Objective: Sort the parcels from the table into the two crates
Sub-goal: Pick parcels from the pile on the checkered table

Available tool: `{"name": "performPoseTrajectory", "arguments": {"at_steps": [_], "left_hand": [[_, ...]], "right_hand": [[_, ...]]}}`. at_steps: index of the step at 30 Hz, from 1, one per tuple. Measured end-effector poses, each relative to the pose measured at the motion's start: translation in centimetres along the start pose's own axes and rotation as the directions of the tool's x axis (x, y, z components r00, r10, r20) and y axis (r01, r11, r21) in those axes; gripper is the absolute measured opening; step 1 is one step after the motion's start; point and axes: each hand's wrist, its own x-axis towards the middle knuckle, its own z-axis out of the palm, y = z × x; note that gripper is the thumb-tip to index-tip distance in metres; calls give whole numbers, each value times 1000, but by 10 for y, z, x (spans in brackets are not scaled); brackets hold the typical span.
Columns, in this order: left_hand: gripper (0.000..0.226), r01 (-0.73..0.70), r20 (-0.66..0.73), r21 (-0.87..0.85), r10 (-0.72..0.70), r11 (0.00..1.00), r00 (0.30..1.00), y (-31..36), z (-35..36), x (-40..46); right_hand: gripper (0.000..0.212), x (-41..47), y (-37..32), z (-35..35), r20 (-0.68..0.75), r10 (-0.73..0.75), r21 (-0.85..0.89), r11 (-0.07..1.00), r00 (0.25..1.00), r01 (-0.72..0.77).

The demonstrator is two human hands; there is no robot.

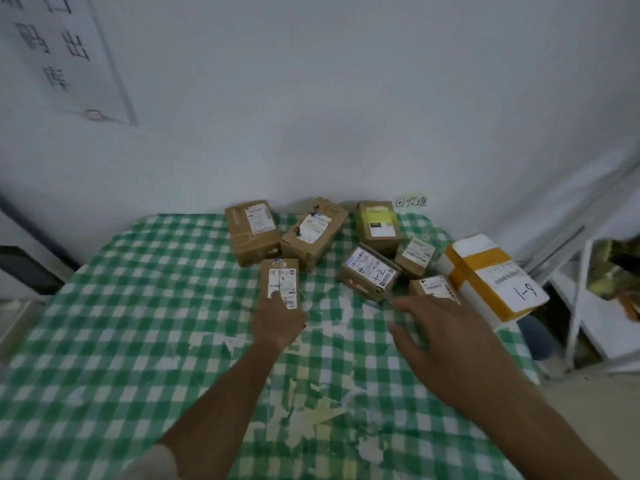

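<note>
Several cardboard parcels lie at the far side of the checked table (pixel 138 306). My left hand (pixel 277 322) grips the near end of a slim brown parcel (pixel 282 277), thumb on its white label. My right hand (pixel 446 337) hovers with fingers spread, just in front of a small brown parcel (pixel 433 285) and beside the parcel marked 1-2 (pixel 370 271). A large white and orange parcel marked 1-9 (pixel 491 275) overhangs the table's right edge. No crate is in view.
More brown parcels (pixel 252 232) (pixel 313 232) (pixel 378 225) (pixel 415 255) stand against the white wall. A white metal rack (pixel 588 306) stands right of the table. A paper sign (pixel 59 53) hangs at the upper left.
</note>
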Motion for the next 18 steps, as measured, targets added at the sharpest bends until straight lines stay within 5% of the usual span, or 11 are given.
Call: {"name": "performPoseTrajectory", "arguments": {"at_steps": [9, 15, 18], "left_hand": [[138, 364, 108, -42, -358, 930, 927, -15, 43, 79], [138, 326, 74, -69, -321, 943, 944, -23, 39, 87], [129, 161, 0, -92, -161, 983, 987, -33, 14, 80]], "right_hand": [[38, 13, -27, 19, 20, 190, -22, 982, 982, -190], [37, 14, -26, 23, 35, 246, -27, 969, 969, -245], [35, 10, -23, 18, 10, 255, -1, 967, 967, -255]]}}
